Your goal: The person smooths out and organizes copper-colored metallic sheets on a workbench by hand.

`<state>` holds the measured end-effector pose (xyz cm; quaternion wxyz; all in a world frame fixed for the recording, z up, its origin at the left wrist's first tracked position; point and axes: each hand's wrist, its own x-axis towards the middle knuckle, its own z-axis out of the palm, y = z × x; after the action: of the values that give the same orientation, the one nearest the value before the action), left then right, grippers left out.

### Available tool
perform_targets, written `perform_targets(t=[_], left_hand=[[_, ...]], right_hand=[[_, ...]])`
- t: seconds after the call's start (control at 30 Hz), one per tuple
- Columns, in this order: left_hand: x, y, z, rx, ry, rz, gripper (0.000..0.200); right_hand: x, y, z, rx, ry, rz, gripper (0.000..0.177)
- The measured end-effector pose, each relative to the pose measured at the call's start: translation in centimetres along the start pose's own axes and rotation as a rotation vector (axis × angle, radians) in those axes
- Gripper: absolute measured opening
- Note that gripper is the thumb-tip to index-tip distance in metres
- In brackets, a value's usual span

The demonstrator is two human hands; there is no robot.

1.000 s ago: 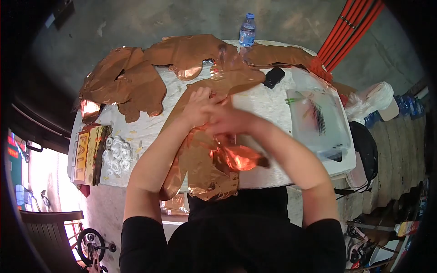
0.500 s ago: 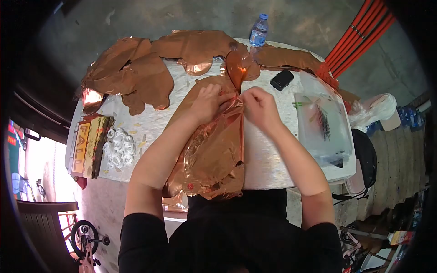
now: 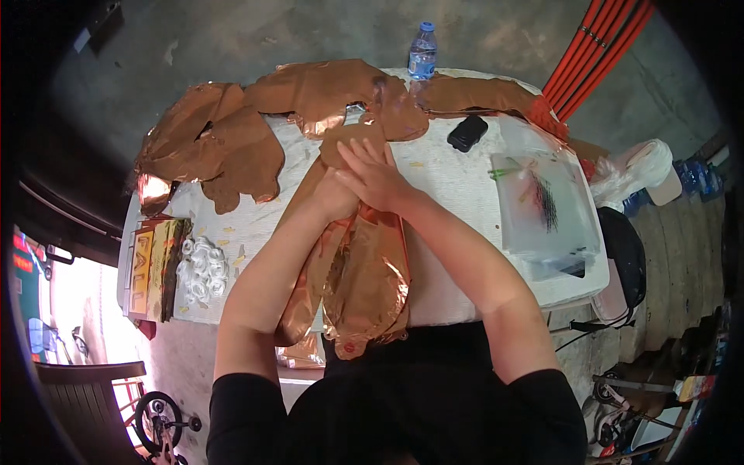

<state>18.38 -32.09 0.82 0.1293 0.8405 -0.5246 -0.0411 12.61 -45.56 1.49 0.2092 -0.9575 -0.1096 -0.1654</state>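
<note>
A long copper foil balloon [image 3: 368, 275], deflated and folded lengthwise, runs from the table's middle to its near edge and hangs over it. My right hand [image 3: 373, 172] lies flat on the balloon's far end, fingers stretched out, pressing it down. My left hand [image 3: 333, 198] sits just beneath and left of the right hand, on the same foil; the right hand covers most of it, so its grip is hidden.
More flat copper foil balloons [image 3: 225, 139] cover the far left and back of the white table [image 3: 449, 178]. A water bottle [image 3: 422, 53] stands at the back, a black device [image 3: 467, 132] and a clear plastic bag [image 3: 542, 209] at right. White rings [image 3: 201, 267] and lettered packs [image 3: 151, 267] lie left.
The raised foil flap that both hands pinched half a second ago has come down. My right hand has crossed over the left and now presses the folded balloon flat.
</note>
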Motion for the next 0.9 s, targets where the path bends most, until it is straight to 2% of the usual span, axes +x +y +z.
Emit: perform_targets(t=[0.1, 0.17, 0.2, 0.27, 0.3, 0.37, 0.43, 0.47, 0.53, 0.6, 0.67, 0.73, 0.77, 0.83, 0.9], left_hand=[[0.0, 0.6, 0.2, 0.013, 0.102, -0.075, 0.031], [-0.1, 1.0, -0.3, -0.023, 0.125, -0.089, 0.03], [-0.3, 1.4, -0.6, -0.028, 0.125, -0.093, 0.03], [-0.3, 1.8, -1.2, -0.044, 0.087, -0.114, 0.03], [-0.3, 1.6, -1.1, -0.046, 0.087, -0.114, 0.03], [-0.3, 1.3, -0.7, -0.022, 0.104, -0.087, 0.029], [0.0, 2.2, -1.8, -0.026, 0.036, -0.136, 0.03], [-0.1, 2.5, -2.1, -0.029, -0.031, -0.19, 0.03], [-0.2, 2.4, -1.9, -0.003, -0.021, -0.183, 0.032], [-0.2, 2.1, -1.5, 0.021, -0.008, -0.174, 0.033], [-0.4, 1.4, -0.7, 0.011, 0.119, -0.111, 0.034], [-0.3, 1.2, -0.7, 0.015, 0.108, -0.111, 0.035], [-0.3, 1.2, -0.6, 0.02, 0.101, -0.107, 0.036], [-0.2, 1.5, -1.1, 0.022, 0.079, -0.106, 0.036], [-0.2, 1.7, -1.1, 0.031, 0.063, -0.102, 0.037]], right_hand=[[0.6, 0.9, -1.9, 0.12, 0.005, -0.09, 0.059], [0.5, 1.7, -4.1, 0.765, 0.153, 0.012, 0.056], [-0.2, 3.2, -4.0, 0.765, 0.147, 0.014, 0.056], [-1.6, 6.2, -2.6, 0.095, 0.229, 0.001, 0.055], [-2.4, 4.0, -3.2, 0.118, 0.211, 0.086, 0.052], [-3.2, -0.1, -4.2, 0.118, -0.279, 0.309, 0.066], [-7.4, -2.8, -1.9, -0.115, -0.096, 0.085, 0.075], [-8.7, -4.0, -2.2, -0.111, -0.099, 0.089, 0.075], [-10.3, -6.3, -3.9, -0.07, -0.276, -0.036, 0.078], [-12.4, -7.7, -4.5, -0.001, -0.32, -0.085, 0.077], [-13.3, -8.4, -5.3, 0.076, -0.366, -0.137, 0.075], [-13.8, -8.9, -6.8, 0.37, -0.646, -0.284, 0.067], [-13.2, -8.6, -7.6, 0.377, -0.65, -0.28, 0.067], [-10.5, -6.6, -9.3, 0.731, -0.708, -0.194, 0.059], [-9.3, -4.1, -9.4, 0.469, -0.369, -0.156, 0.056]])
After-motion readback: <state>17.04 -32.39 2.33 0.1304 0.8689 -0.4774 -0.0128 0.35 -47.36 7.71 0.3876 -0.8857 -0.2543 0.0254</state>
